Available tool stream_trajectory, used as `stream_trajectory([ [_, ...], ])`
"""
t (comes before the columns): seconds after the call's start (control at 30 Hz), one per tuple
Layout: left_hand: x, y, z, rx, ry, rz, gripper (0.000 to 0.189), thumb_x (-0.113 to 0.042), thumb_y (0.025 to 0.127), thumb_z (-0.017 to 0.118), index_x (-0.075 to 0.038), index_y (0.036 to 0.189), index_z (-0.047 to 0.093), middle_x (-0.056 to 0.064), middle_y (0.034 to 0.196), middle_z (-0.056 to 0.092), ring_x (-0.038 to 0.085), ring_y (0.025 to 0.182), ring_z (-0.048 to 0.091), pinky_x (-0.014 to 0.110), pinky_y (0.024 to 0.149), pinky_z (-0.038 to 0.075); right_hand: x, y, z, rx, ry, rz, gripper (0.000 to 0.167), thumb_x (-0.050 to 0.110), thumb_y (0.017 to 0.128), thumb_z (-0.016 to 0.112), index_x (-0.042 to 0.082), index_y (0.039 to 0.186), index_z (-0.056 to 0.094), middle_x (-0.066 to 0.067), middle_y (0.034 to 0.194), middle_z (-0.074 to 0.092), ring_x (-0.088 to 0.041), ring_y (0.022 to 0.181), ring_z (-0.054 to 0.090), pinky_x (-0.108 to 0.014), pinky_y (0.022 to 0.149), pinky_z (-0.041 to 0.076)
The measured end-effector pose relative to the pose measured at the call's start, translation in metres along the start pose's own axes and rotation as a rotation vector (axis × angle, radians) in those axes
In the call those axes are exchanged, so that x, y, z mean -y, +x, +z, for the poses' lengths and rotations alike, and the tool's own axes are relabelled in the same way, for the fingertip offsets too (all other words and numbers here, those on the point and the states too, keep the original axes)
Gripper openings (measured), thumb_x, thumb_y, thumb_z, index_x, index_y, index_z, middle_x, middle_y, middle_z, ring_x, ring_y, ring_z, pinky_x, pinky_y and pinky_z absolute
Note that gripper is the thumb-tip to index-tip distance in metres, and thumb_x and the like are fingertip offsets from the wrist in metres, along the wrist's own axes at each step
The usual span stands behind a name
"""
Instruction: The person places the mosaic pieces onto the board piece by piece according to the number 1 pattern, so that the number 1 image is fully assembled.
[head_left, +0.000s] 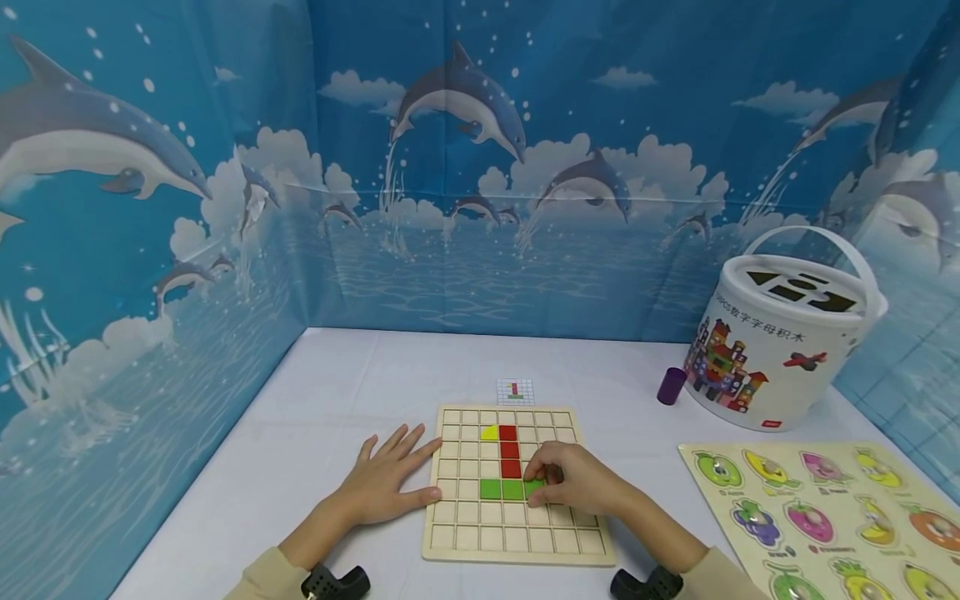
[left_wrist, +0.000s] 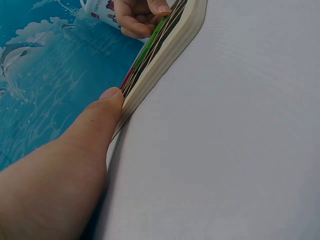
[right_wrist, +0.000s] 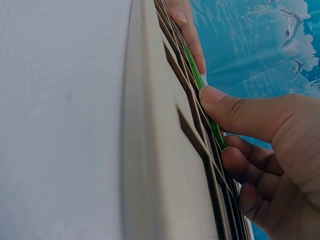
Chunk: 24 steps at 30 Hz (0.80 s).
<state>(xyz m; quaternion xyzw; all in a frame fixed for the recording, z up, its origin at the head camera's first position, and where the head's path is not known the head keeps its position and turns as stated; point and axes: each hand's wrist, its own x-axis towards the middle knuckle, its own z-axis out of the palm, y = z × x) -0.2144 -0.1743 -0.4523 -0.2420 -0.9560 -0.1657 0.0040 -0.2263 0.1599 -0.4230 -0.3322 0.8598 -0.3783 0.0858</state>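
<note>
A wooden grid board (head_left: 480, 537) lies on the white table. Red square tiles (head_left: 509, 450) form a column on it, with a yellow rounded tile (head_left: 490, 433) left of the top one. Below the column runs a row of green square tiles (head_left: 501, 489). My right hand (head_left: 572, 479) pinches the rightmost green tile (head_left: 534, 486) at the row's end, thumb on its near side and curled fingers beyond. My left hand (head_left: 386, 483) lies flat with spread fingers, its thumb and index fingertips touching the board's left edge; the left wrist view shows that thumb (left_wrist: 107, 105) against the rim.
A small pattern card (head_left: 515, 392) lies just behind the board. At the back right stands a white lidded bucket (head_left: 780, 358) with a handle, a purple cylinder (head_left: 671, 387) beside it. A fruit puzzle board (head_left: 825, 500) covers the front right. Dolphin-print curtains (head_left: 480, 267) enclose the table.
</note>
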Motion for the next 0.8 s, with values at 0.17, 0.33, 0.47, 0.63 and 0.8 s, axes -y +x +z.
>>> stream_trajectory([
  [0.17,0.000,0.000,0.000,-0.004,0.002,0.001,0.076,-0.068,0.091,0.048,-0.028,0.154,0.033,0.006,0.160,0.023,0.031,0.148,0.013,0.067,0.109,0.004,0.000,0.000,0.000,-0.006,0.002,0.000,0.023,0.027,0.079,0.082,0.015,0.094,0.070,0.005,0.084,0.058,-0.007,0.072,0.051,-0.024,0.064,0.047],
  [0.33,0.001,0.000,0.000,-0.007,0.001,0.004,0.076,-0.068,0.091,0.048,-0.028,0.154,0.033,0.006,0.160,0.023,0.031,0.148,0.013,0.067,0.109,0.005,-0.002,0.000,-0.001,-0.019,0.009,0.007,0.027,0.029,0.076,0.084,0.015,0.094,0.069,0.003,0.083,0.057,-0.007,0.071,0.050,-0.023,0.063,0.046],
  [0.47,0.000,0.001,0.000,-0.008,-0.002,0.007,0.076,-0.068,0.091,0.048,-0.028,0.154,0.033,0.006,0.160,0.023,0.031,0.148,0.013,0.067,0.109,0.005,-0.004,-0.001,-0.001,-0.018,0.019,0.004,0.031,0.029,0.074,0.086,0.014,0.093,0.068,0.002,0.083,0.057,-0.006,0.070,0.050,-0.024,0.062,0.046],
  [0.63,-0.001,0.002,0.000,-0.002,0.000,0.004,0.076,-0.068,0.091,0.048,-0.028,0.154,0.033,0.005,0.160,0.023,0.031,0.148,0.013,0.067,0.109,0.005,-0.005,-0.001,-0.002,-0.021,0.019,0.015,0.026,0.030,0.078,0.084,0.015,0.092,0.068,0.003,0.082,0.057,-0.007,0.069,0.051,-0.023,0.061,0.046],
  [0.8,-0.001,0.002,0.000,0.001,-0.005,0.011,0.076,-0.068,0.091,0.048,-0.028,0.154,0.033,0.006,0.160,0.023,0.032,0.147,0.013,0.067,0.109,0.005,-0.005,-0.004,-0.012,-0.061,0.022,0.064,0.020,0.027,0.086,0.077,0.012,0.096,0.068,0.004,0.080,0.058,-0.010,0.071,0.052,-0.024,0.062,0.046],
])
